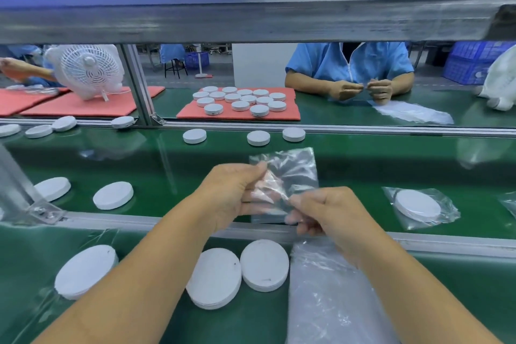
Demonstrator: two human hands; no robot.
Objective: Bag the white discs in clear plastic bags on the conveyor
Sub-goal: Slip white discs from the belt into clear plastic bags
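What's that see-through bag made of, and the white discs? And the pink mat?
Bag: thin clear plastic film, probably; it crinkles, shines, and fingers show through it.
Discs: look like hard matte white plastic, smooth and evenly round, though I can't be sure.
Mat: seems soft foam, dull pink with a thick edge.

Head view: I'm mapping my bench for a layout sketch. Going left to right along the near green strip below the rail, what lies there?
Disc under film → disc → disc → stack of clear bags.
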